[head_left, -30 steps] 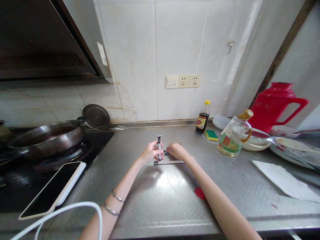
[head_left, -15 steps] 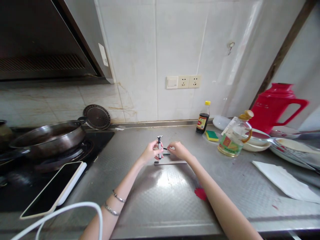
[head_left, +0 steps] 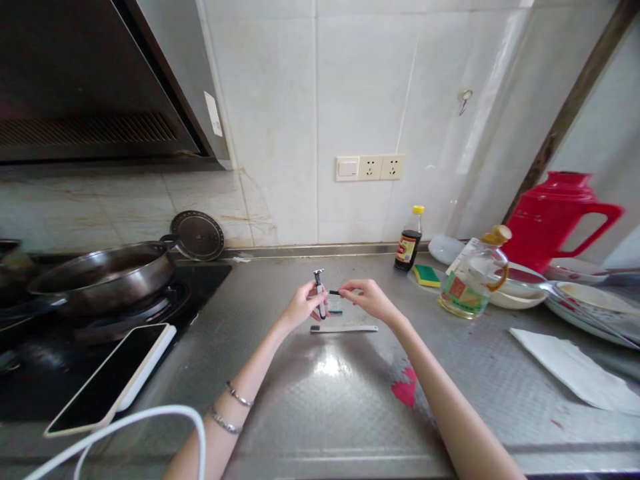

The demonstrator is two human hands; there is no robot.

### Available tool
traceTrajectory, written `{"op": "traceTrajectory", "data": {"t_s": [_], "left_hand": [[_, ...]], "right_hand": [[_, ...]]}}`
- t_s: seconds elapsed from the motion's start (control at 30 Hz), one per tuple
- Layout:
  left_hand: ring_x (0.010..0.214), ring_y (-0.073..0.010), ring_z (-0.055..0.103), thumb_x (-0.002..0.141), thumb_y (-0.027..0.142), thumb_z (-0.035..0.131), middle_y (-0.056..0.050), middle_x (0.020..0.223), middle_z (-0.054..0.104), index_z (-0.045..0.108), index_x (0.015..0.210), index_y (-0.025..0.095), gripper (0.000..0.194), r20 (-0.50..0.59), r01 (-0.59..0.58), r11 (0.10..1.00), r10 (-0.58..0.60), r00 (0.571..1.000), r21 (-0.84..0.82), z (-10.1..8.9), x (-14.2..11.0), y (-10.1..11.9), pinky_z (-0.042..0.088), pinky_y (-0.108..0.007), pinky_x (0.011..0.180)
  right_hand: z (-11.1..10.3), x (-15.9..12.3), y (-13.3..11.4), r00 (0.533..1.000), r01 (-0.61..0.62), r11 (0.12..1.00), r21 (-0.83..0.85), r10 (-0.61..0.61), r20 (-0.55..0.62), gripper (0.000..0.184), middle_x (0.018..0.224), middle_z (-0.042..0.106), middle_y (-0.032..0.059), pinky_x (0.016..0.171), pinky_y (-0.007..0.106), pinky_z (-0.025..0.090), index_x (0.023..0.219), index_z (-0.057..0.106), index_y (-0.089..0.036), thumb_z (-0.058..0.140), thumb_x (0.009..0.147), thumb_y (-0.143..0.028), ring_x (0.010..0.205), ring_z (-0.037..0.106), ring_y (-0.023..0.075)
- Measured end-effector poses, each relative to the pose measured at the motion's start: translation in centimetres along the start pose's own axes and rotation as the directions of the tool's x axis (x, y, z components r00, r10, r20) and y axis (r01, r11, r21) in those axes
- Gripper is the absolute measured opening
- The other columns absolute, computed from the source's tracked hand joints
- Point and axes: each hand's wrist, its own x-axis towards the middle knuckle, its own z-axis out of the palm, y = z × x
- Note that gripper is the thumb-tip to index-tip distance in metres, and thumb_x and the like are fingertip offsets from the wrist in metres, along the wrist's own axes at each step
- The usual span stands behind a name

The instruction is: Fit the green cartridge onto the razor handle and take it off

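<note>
My left hand grips a razor by its grey and black handle, the T-shaped head pointing up. Between the fingertips of my right hand is a small black strip, its near end close to the razor; whether they touch I cannot tell. Under it on the counter lies a small clear packet with a dark green edge. A toothbrush with a pale handle and dark bristles lies crosswise just in front of both hands.
On the left, a phone with a white cable lies at the edge of the stove, which bears a pan. To the right stand a sauce bottle, a sponge, an oil jug, bowls and a red flask.
My right hand has drawn back and up to the right, lifting the black strip off the packet. The razor in my left hand has tilted slightly. The view has shifted a little.
</note>
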Motion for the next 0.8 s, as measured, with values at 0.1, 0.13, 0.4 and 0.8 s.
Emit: {"op": "traceTrajectory", "data": {"t_s": [0.1,0.13,0.4,0.8], "left_hand": [[0.054,-0.0149,0.064,0.077,0.043,0.054,0.001,0.074,0.054,0.046,0.088,0.017,0.029,0.000,0.013,1.000,-0.013,1.000,0.000,0.0,0.1,-0.1,0.047,-0.020,0.038],[0.054,-0.0149,0.064,0.077,0.043,0.054,0.000,0.074,0.054,0.046,0.088,0.017,0.029,0.001,0.015,1.000,-0.015,1.000,0.000,0.0,0.1,-0.1,0.047,-0.020,0.038],[0.054,-0.0149,0.064,0.077,0.043,0.055,0.000,0.073,0.056,0.046,0.089,0.017,0.030,0.011,0.036,0.999,-0.036,0.999,0.013,0.0,0.0,-0.1,0.046,-0.019,0.038],[0.053,-0.0152,0.063,0.077,0.043,0.055,-0.001,0.073,0.057,0.046,0.087,0.016,0.030,0.006,0.040,0.999,-0.040,0.999,0.021,0.1,0.0,0.0,0.046,-0.020,0.037]], "right_hand": [[0.0,-0.1,-0.4,1.000,-0.014,0.998,0.057,0.013,0.019,0.029,0.081,0.070,0.0061,0.059,0.024,0.047,0.083,0.070,-0.015,0.052,0.081,-0.038,0.074,0.063,0.0176],[0.0,-0.1,-0.5,1.000,-0.017,0.997,0.070,0.015,0.020,0.029,0.080,0.070,0.0061,0.057,0.023,0.048,0.083,0.070,-0.015,0.052,0.081,-0.038,0.073,0.063,0.0174],[0.2,-0.2,-1.0,1.000,-0.027,0.993,0.114,0.026,0.008,0.028,0.080,0.070,0.0067,0.054,0.023,0.049,0.082,0.070,-0.015,0.054,0.079,-0.037,0.072,0.063,0.0180],[0.6,-0.6,-1.3,0.999,-0.033,0.986,0.164,0.036,-0.019,0.027,0.084,0.071,0.0074,0.054,0.024,0.050,0.088,0.071,-0.015,0.056,0.078,-0.035,0.074,0.063,0.0184]]}}
